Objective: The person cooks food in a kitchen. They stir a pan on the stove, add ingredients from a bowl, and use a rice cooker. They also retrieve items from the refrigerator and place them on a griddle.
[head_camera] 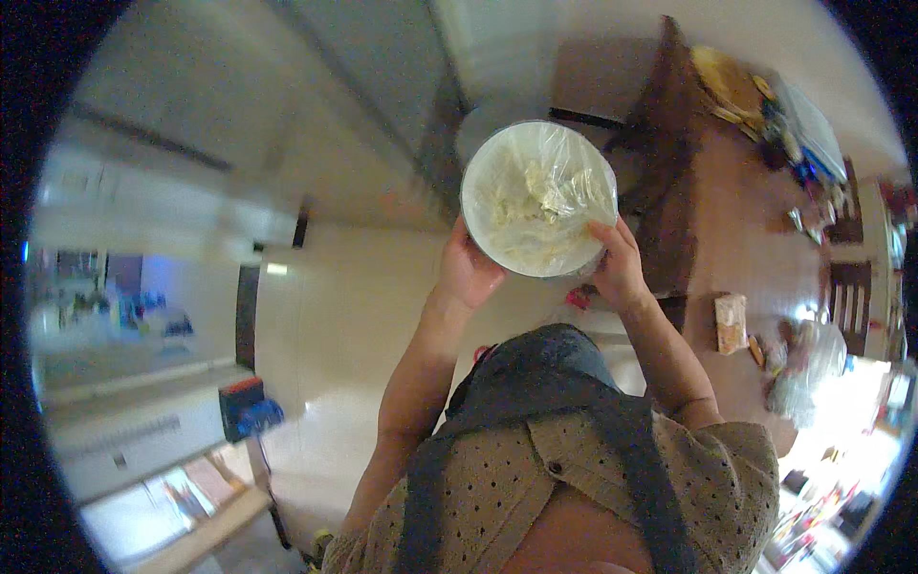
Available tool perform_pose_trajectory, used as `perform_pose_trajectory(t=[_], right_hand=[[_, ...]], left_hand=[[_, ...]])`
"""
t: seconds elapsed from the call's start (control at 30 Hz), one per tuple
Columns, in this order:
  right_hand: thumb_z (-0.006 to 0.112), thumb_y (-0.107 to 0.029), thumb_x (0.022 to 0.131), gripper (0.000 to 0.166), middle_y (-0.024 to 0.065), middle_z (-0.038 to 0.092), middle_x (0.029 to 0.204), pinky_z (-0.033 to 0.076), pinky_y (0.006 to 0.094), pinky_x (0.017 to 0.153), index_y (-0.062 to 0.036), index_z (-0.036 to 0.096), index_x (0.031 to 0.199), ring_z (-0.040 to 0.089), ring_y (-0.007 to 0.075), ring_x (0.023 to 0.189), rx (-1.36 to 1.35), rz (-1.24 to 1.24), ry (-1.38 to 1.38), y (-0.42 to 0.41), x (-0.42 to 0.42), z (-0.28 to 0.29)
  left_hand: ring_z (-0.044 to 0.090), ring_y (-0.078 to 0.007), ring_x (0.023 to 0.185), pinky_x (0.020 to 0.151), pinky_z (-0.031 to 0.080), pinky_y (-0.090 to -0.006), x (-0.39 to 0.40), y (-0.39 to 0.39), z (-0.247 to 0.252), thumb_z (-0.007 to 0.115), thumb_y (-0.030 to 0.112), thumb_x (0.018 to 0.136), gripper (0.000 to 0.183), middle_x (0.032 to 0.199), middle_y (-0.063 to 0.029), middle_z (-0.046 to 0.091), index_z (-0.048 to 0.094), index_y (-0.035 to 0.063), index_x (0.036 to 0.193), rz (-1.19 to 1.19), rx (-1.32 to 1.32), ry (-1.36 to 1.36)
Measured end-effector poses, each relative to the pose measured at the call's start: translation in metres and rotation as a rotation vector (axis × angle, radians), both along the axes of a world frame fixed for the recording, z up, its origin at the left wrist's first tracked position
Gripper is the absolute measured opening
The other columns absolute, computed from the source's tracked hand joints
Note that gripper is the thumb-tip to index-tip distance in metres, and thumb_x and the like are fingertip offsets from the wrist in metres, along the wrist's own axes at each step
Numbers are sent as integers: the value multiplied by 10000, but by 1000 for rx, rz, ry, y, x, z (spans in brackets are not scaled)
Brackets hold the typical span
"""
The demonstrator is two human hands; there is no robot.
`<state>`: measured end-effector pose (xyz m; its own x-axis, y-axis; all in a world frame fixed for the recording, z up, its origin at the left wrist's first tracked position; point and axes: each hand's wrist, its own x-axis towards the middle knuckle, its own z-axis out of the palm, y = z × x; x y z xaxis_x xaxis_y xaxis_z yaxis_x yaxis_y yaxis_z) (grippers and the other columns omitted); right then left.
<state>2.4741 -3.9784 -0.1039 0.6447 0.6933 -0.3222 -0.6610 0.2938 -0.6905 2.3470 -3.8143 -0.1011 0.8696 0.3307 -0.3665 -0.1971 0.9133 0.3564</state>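
Note:
Both hands carry a round white bowl in front of my body, above the floor. Clear plastic wrap lies over its top, wrinkled and shiny on the right side. Under the film is a pale, lumpy food that I cannot name for certain. My left hand supports the bowl from below at its left edge, with the fingers partly hidden beneath it. At the lower right, my right hand grips the rim, its thumb pressed on the wrap.
To the right runs a long wooden table with a packaged food item, plastic bags and a round woven tray. Dark wooden chairs stand beyond it. Light tiled floor spreads left; a blue-and-black object stands near a white cabinet.

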Motion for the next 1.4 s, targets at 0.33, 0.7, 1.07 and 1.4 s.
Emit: perform_pose_trajectory(t=[0.33,0.7,1.07,1.4], right_hand=[[481,-223,926,423,105,548,1202,452,355,906,-24,412,1294,549,224,1075,-177,504,-92,147,-159,-47],[480,-305,933,441,74,549,1151,483,350,836,-76,393,1300,553,191,1009,-388,849,-342,279,-254,-75],[474,-322,933,439,72,527,1169,469,352,868,-74,396,1287,532,195,1042,-29,1139,-278,384,-314,-116],[469,-337,934,438,71,507,1186,457,354,898,-72,398,1276,513,198,1073,-1,1225,-313,457,-389,-138]], left_hand=[[487,-266,1164,990,392,-460,-231,70,-74,486,321,917,461,1291,-129,503,447,56,1292,430,123,-104],[600,-222,708,648,504,-356,-306,133,1,556,316,866,257,1149,-85,596,554,96,999,697,1126,842],[582,-400,996,701,534,-448,-286,149,18,613,326,798,686,1415,-197,326,321,34,1345,416,1594,1327],[591,-356,975,817,446,-533,-342,253,33,549,322,821,432,1012,-148,637,558,72,1173,-209,1494,1276]])
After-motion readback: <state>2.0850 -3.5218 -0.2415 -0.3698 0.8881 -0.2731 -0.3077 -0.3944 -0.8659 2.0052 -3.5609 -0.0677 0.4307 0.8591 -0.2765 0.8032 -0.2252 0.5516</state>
